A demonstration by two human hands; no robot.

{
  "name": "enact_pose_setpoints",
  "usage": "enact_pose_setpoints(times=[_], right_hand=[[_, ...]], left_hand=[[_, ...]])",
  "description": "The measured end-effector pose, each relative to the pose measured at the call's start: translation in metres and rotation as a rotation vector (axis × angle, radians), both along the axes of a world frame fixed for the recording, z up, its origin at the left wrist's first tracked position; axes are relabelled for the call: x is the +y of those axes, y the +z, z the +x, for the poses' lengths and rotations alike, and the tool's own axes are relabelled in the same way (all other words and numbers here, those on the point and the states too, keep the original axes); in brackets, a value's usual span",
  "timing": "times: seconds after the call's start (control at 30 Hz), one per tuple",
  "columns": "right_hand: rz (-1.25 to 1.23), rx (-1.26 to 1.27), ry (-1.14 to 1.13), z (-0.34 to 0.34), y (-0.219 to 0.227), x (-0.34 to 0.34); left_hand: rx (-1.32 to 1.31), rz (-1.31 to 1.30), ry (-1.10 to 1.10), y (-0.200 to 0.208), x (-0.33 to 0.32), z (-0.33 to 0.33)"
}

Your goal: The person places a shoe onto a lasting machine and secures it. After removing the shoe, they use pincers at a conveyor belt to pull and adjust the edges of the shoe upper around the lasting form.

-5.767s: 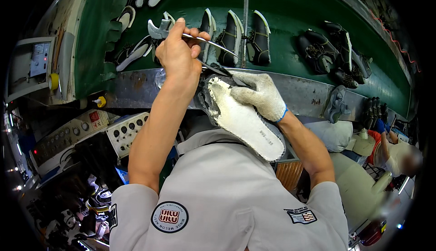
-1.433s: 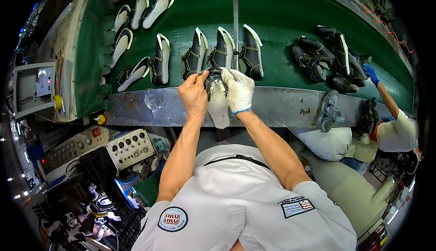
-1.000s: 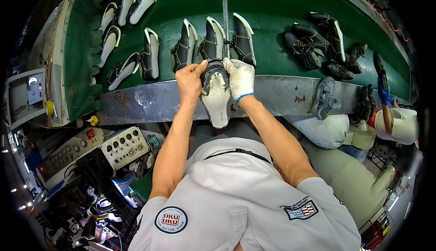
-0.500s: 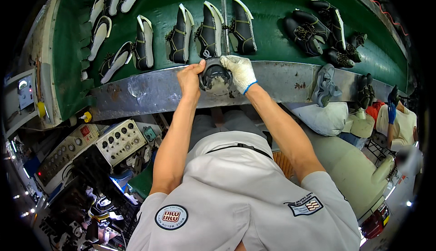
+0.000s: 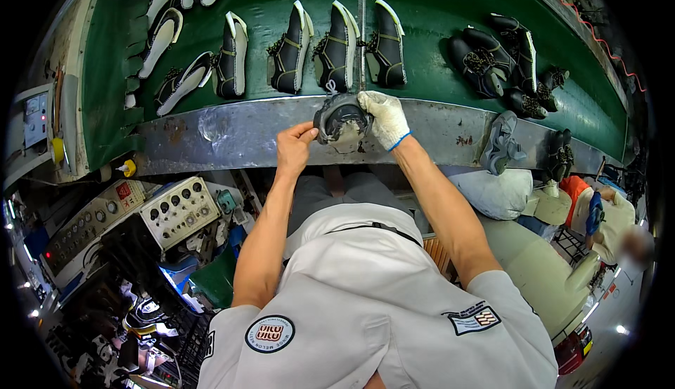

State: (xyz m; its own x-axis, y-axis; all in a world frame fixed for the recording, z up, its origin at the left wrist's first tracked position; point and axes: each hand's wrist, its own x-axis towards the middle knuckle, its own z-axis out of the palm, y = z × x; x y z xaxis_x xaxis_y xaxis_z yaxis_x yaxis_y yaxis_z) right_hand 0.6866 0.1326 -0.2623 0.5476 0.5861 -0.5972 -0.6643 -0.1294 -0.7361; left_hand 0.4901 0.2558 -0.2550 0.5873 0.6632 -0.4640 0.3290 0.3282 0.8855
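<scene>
A dark grey shoe point(image 5: 344, 112) is held at the metal front edge of the bench, its pale inner part turned toward me. My bare left hand point(image 5: 294, 148) pinches the shoe's left side between thumb and fingers. On the other side, my right hand point(image 5: 387, 119), in a white knit glove with a blue cuff, grips the upper right edge. Its fingertips are partly hidden behind the shoe. Just beyond stands a row of black shoes with light soles, among them one black shoe point(image 5: 337, 48) directly ahead.
A green bench surface point(image 5: 429, 37) carries more shoes, with a dark pile point(image 5: 481, 58) at the right. A grey shoe point(image 5: 501, 143) rests on the metal ledge point(image 5: 232, 132). Control boxes point(image 5: 179, 209) stand at lower left. Another person point(image 5: 612, 220) is at far right.
My left hand has slid from the shoe's upper left edge down to its lower left side. The shoe has turned slightly, while my gloved right hand keeps its grip.
</scene>
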Motion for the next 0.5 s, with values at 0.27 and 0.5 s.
enact_pose_setpoints(times=[0.27, 0.5], right_hand=[[-0.034, 0.082, 0.003, -0.012, 0.009, -0.008], [0.326, 0.217, 0.067, -0.01, 0.014, -0.005]], left_hand=[[-0.048, -0.312, 0.206, 0.005, -0.006, 0.019], [-0.077, -0.575, 0.343, -0.003, 0.004, 0.022]])
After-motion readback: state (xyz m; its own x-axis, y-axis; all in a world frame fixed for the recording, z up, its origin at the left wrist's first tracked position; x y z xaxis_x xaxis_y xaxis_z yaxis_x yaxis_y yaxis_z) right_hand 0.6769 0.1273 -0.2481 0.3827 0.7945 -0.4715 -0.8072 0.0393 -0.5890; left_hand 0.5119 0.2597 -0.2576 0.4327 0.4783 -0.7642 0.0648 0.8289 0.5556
